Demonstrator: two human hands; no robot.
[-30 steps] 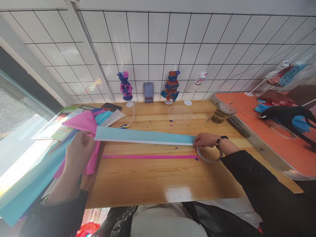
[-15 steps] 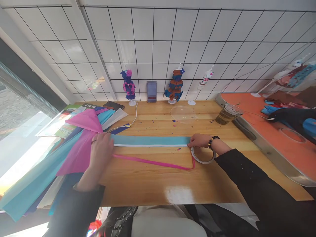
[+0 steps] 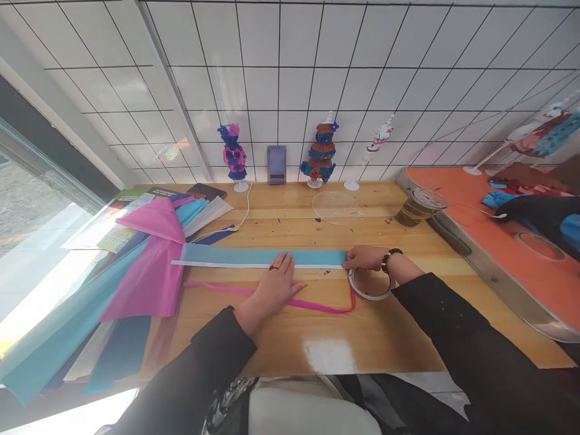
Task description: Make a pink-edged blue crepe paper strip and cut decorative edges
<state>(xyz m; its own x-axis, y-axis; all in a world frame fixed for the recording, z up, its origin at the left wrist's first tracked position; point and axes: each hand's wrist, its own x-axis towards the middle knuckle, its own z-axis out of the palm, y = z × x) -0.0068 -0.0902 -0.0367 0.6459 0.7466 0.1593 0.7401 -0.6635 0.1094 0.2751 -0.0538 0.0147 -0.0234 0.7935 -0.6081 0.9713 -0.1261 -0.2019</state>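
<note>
Fingers of the left hand (image 3: 274,289) lie straight and nearly together, thumb out to the side, flat on the blue strip (image 3: 319,258) and its white edge. At the strip's right end the right hand (image 3: 366,258) curls down; whether its fingers pinch or only press, I cannot tell. Just below them sits the tape roll (image 3: 372,297). A pink strip (image 3: 321,307) passes beneath the left hand. Well left of both hands, printed booklets (image 3: 113,239) carry lettering too small to read.
</note>
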